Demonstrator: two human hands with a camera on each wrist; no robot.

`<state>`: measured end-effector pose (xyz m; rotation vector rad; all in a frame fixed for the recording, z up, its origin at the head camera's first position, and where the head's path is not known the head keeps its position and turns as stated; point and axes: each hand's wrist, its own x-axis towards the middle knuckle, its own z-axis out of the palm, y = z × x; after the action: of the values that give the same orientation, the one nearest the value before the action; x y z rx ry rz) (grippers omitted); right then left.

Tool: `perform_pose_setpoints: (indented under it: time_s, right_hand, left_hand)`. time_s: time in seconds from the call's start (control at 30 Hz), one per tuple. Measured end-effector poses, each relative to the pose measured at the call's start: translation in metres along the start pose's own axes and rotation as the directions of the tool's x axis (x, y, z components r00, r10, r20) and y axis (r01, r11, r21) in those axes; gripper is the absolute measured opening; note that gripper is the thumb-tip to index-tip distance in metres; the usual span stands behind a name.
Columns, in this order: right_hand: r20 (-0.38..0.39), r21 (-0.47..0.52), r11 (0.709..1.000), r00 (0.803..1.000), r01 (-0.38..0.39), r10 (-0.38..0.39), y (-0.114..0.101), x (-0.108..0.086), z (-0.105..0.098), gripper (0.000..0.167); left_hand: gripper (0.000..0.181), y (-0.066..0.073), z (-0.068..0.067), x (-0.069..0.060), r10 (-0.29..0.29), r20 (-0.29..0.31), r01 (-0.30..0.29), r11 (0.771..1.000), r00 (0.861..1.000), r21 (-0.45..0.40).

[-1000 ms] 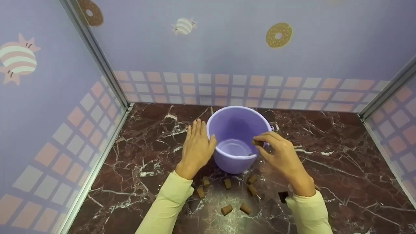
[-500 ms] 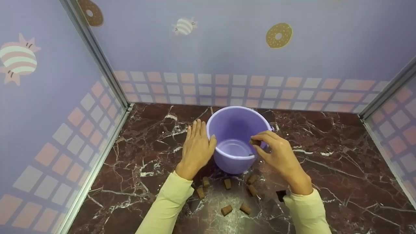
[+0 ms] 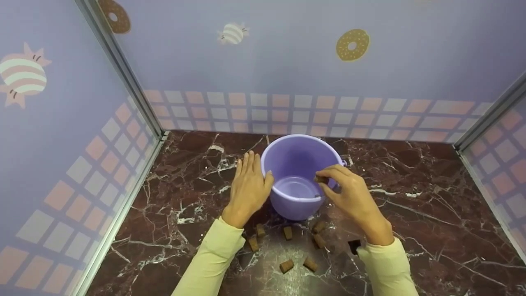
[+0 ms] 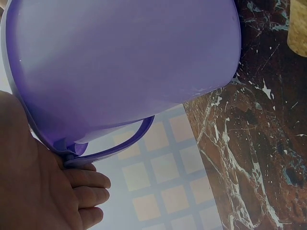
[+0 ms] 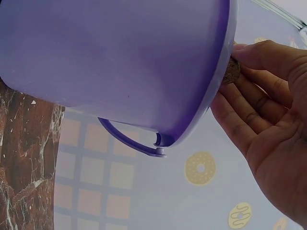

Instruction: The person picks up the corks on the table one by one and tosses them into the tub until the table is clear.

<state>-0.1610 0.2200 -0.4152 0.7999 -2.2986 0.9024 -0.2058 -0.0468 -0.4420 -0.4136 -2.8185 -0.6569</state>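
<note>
Cork [image 3: 321, 179] pinched at the right rim of a purple bucket [image 3: 294, 209], right of centre
Loose corks [image 3: 286, 266] lie on the marbled surface [image 3: 427, 218] at the bottom centre of the head view; the left wrist view brings one close, speckled, in its upper right corner. The hands are apart: the left hand [image 3: 248, 187] lies against the bucket's left side, fingers straight, thumb at the rim, while the right hand [image 3: 349, 191] nips the cork between thumb and fingers, its round end showing upper right in the right wrist view. Only the head view looks down to the bucket's floor; both wrist views show the curved handle [image 4: 111, 151] below the outer wall. Behind, the lilac panel [image 3: 287, 74] bears a doughnut print [image 3: 352, 44], upper right; the right wrist view adds a swirled oval [image 5: 240, 215], lower right
</note>
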Motion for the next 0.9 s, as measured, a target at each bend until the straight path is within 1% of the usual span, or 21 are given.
perform_pose_setpoints:
  time_s: [0.33,0.57,0.9]
  right_hand:
    - [0.015,-0.031,0.999,1.0,-0.013,0.014,0.0011,-0.0002,0.0027,0.032]
    - [0.018,-0.033,0.999,0.999,-0.03,0.031,0.0002,-0.0009,0.0023,0.033]
    - [0.02,-0.019,0.998,0.998,-0.056,0.057,-0.0026,-0.004,-0.002,0.032]
  left_hand:
    - [0.066,0.0,0.0016,-0.0006,0.002,-0.014,-0.002,1.0,1.0,-0.018]
    - [0.066,-0.0005,0.0022,-0.0002,0.008,-0.023,-0.008,1.0,1.0,-0.01]
    - [0.068,0.0,0.0007,0.0002,-0.001,-0.004,0.001,1.0,1.0,-0.002]
